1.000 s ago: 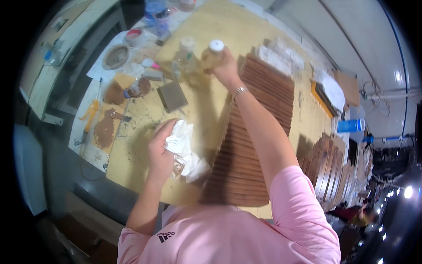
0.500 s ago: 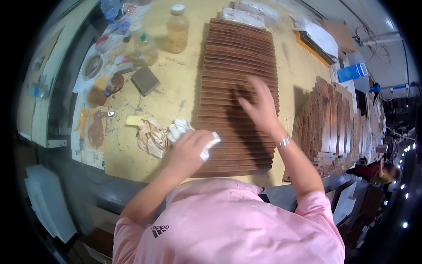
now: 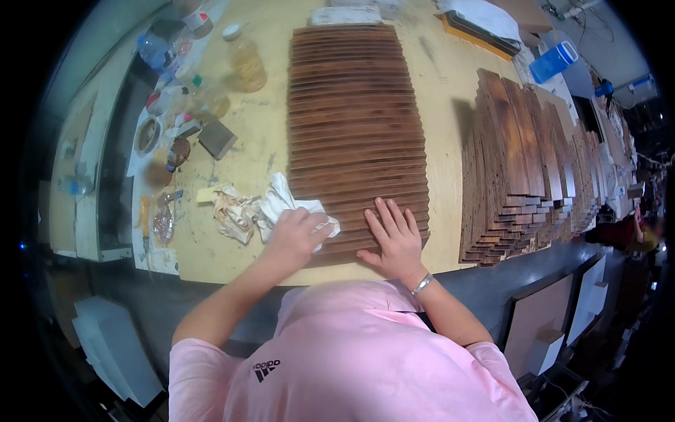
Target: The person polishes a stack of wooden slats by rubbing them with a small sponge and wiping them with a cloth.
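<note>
Left grip (image 3: 298, 232) clamps a white cloth (image 3: 277, 195); right grip (image 3: 396, 243) (spread apart) rests on brown wooden strips (image 3: 355, 126).

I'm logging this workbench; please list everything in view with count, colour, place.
Table: one, yellow, centre
Wooden strips: many, dark brown, mid-table
Board stacks: several, brown, right of strips
White cloth: one, white, strips' near-left corner
Stained cloth: one, beige-brown, left of white cloth
White-capped bottle: one, pale yellow, upper left
Green-capped bottle: one, clear, left of white-capped bottle
Block: one, grey-brown, left of strips
Orange-handled tool: one, orange, left edge
Jug: one, blue, upper right
Other person: one, dark-red clothing, far right
Small clutter: uncounted, mixed, left side
Shirt: one, pink, bottom
Bracelet: one, silver, below strips
Left hand: one, bare, on white cloth
Right hand: one, bare, on strips
</note>
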`<action>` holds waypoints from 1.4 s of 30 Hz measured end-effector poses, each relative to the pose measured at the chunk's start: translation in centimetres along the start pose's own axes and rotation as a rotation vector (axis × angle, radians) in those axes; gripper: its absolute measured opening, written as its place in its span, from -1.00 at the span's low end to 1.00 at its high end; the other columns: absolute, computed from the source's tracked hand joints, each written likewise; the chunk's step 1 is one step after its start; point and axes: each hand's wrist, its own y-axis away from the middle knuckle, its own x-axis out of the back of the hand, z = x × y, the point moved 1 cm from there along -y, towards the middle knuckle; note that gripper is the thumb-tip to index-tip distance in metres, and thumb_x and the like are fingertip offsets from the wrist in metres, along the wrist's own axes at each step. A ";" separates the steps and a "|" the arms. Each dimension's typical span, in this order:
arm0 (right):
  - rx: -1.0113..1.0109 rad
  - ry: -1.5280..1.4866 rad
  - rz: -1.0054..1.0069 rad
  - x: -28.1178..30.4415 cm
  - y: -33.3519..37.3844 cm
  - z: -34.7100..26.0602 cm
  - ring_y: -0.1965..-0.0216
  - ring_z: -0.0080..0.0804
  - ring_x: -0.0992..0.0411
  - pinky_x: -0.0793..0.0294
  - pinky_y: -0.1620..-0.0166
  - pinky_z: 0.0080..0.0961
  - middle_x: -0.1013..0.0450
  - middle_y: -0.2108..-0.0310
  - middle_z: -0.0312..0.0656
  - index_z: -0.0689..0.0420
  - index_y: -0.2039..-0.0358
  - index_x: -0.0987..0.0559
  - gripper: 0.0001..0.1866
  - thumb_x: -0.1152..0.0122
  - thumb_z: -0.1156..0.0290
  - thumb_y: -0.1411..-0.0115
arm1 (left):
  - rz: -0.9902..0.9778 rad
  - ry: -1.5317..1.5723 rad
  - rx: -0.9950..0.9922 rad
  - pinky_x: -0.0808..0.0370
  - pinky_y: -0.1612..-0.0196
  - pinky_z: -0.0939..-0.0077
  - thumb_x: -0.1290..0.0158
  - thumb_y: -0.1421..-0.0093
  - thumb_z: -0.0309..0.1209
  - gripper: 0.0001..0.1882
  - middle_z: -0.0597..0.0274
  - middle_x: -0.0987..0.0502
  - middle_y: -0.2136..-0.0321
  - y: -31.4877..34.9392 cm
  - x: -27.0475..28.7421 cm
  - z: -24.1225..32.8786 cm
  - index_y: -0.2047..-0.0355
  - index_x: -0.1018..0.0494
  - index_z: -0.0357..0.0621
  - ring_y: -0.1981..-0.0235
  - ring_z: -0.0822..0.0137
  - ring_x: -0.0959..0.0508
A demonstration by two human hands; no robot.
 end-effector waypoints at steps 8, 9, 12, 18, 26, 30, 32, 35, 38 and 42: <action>0.010 -0.001 0.112 -0.7 0.2 0.3 -0.38 -0.09 -0.27 -0.25 -0.32 -0.02 -0.31 -0.37 -0.09 -0.06 -0.28 -0.50 -0.18 -0.18 -0.32 -0.14 | -0.066 -0.217 -0.091 -0.35 0.11 0.31 -0.14 -0.02 -0.45 -0.52 0.37 -0.56 0.03 0.4 1.2 -0.8 -0.02 -0.57 0.07 0.20 0.29 -0.49; 0.011 -0.005 0.112 -0.8 0.3 0.1 -0.37 -0.09 -0.28 -0.25 -0.32 -0.02 -0.32 -0.37 -0.09 -0.05 -0.27 -0.51 -0.19 -0.18 -0.31 -0.14 | -0.084 -0.216 -0.104 -0.34 0.11 0.31 -0.14 -0.02 -0.46 -0.51 0.40 -0.56 0.01 0.4 1.1 -0.9 -0.03 -0.57 0.10 0.21 0.31 -0.49; 0.023 0.012 0.122 -0.9 0.2 0.5 -0.37 -0.08 -0.28 -0.25 -0.32 -0.03 -0.32 -0.37 -0.08 -0.05 -0.27 -0.51 -0.18 -0.19 -0.31 -0.12 | -0.088 -0.298 -0.166 -0.32 0.15 0.34 -0.13 -0.05 -0.40 -0.53 0.46 -0.55 0.02 1.2 1.9 -1.9 -0.04 -0.57 0.10 0.25 0.37 -0.46; 0.015 0.000 0.151 -1.2 0.2 0.5 -0.37 -0.06 -0.28 -0.25 -0.33 -0.03 -0.32 -0.36 -0.07 -0.02 -0.27 -0.51 -0.16 -0.22 -0.30 -0.09 | -0.153 -0.467 -0.344 -0.30 0.23 0.38 -0.11 -0.10 -0.31 -0.55 0.51 -0.51 0.07 -0.2 2.2 -2.2 -0.05 -0.55 0.10 0.25 0.43 -0.45; 0.030 -0.025 0.162 -0.9 0.0 0.6 -0.35 -0.03 -0.31 -0.32 -0.30 -0.06 -0.35 -0.34 -0.04 0.03 -0.25 -0.51 -0.17 -0.24 -0.26 -0.09 | -0.202 -0.497 -0.425 -0.30 0.22 0.47 -0.05 -0.15 -0.33 -0.52 0.54 -0.49 0.10 -0.8 3.8 -2.9 -0.12 -0.53 0.14 0.22 0.47 -0.44; 0.032 -0.012 0.168 -1.0 0.1 0.5 -0.35 -0.01 -0.31 -0.32 -0.30 -0.05 -0.36 -0.33 -0.03 0.04 -0.25 -0.52 -0.16 -0.26 -0.25 -0.07 | -0.199 -0.526 -0.443 -0.30 0.20 0.48 -0.04 -0.15 -0.32 -0.50 0.48 -0.48 0.13 0.1 3.5 -3.6 -0.15 -0.50 0.10 0.21 0.46 -0.44; 0.031 -0.019 0.165 -1.0 0.3 0.4 -0.35 -0.01 -0.31 -0.32 -0.30 -0.05 -0.36 -0.33 -0.03 0.04 -0.24 -0.52 -0.16 -0.25 -0.27 -0.08 | -0.199 -0.526 -0.432 -0.31 0.19 0.47 -0.03 -0.16 -0.33 -0.50 0.47 -0.48 0.13 0.7 3.8 -3.4 -0.15 -0.50 0.06 0.19 0.45 -0.45; 0.031 -0.009 0.155 -0.7 0.0 0.6 -0.35 -0.02 -0.31 -0.33 -0.29 -0.06 -0.36 -0.33 -0.02 0.06 -0.22 -0.53 -0.17 -0.24 -0.28 -0.09 | -0.183 -0.491 -0.481 -0.31 0.16 0.43 -0.02 -0.17 -0.34 -0.52 0.43 -0.48 0.11 -1.9 2.2 -2.4 -0.13 -0.51 0.00 0.15 0.44 -0.45; 0.039 -0.010 0.189 -1.2 0.2 0.5 -0.34 -0.02 -0.32 -0.34 -0.29 -0.06 -0.36 -0.33 -0.01 0.06 -0.21 -0.54 -0.18 -0.25 -0.26 -0.08 | -0.209 -0.486 -0.439 -0.31 0.13 0.39 -0.03 -0.17 -0.36 -0.54 0.40 -0.48 0.10 -1.1 2.2 -2.0 -0.11 -0.51 -0.05 0.12 0.42 -0.45; 0.029 -0.014 0.185 -1.0 0.2 0.2 -0.34 -0.03 -0.33 -0.34 -0.28 -0.06 -0.36 -0.33 -0.02 0.06 -0.21 -0.54 -0.18 -0.24 -0.27 -0.09 | -0.202 -0.561 -0.384 -0.30 0.18 0.36 -0.06 -0.12 -0.29 -0.47 0.45 -0.48 0.07 2.4 2.8 -4.0 -0.14 -0.53 0.01 0.19 0.43 -0.43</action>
